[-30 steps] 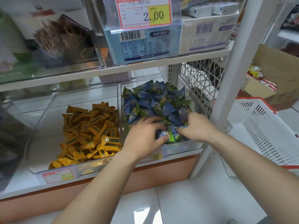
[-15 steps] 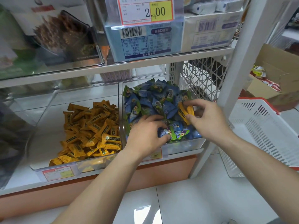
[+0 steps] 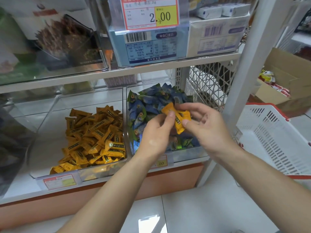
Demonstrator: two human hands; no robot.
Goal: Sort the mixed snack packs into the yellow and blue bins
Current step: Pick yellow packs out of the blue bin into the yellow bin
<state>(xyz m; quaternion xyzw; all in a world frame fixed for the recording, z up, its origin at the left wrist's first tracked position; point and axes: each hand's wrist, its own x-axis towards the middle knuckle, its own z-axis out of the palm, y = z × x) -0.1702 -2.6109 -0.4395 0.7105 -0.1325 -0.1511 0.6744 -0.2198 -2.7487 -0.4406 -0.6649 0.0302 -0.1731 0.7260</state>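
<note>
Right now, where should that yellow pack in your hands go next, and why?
Probably leftward into the clear bin of yellow packs: the left hand and right hand both pinch a yellow snack pack over the blue packs, where it doesn't belong.

Both bare forearms reach up from the lower edge and converge, the hands meeting close together at mid-frame. The left forearm (image 3: pixel 109 190) rises from the bottom centre, slanting up to the right. The left hand (image 3: pixel 156 137) shows its back to the camera, and its thumb (image 3: pixel 171 113) is pressed on the left end of a yellow snack pack (image 3: pixel 178 119). Its other fingers are hidden behind the hand. The right forearm (image 3: pixel 269 179) enters from the lower right corner, slanting up to the left. The right hand (image 3: pixel 208 128) pinches the same pack, thumb on the near face and curled fingers over the far edge.
</note>
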